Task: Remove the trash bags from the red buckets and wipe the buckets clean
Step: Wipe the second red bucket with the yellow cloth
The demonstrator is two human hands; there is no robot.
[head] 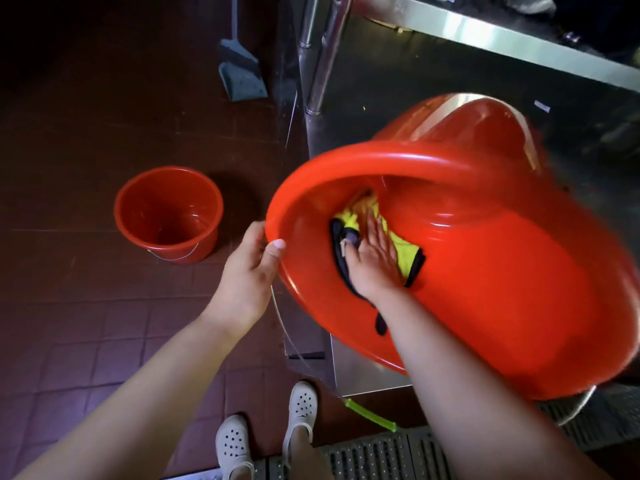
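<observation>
Shoes: our white clogs (pixel 266 431) stand on the tiled floor (pixel 86 323) beside a drain grate (pixel 374 452).
Right hand: our right hand (pixel 372 258) lies flat, fingers straight and together, palm pressing a yellow cloth (pixel 405 247) with dark edging against the inner wall of the big bucket (pixel 485 271).
Left hand: our left hand (pixel 247 271) grips that bucket's rim on the left side, thumb over the lip inside, fingers curled behind it outside.
Big bucket: tipped on its side toward us, mouth facing us, leaning on the steel tabletop (pixel 502 36) frame; no bag shows inside.
Handle: its wire bail with a green grip (pixel 372 415) hangs below the rim.
Small bucket: a second red small bucket (pixel 168 213) stands upright on the floor, well apart to the left, no bag inside.
Dustpan: a grey dustpan (pixel 242 72) sits farther off near the steel legs.
</observation>
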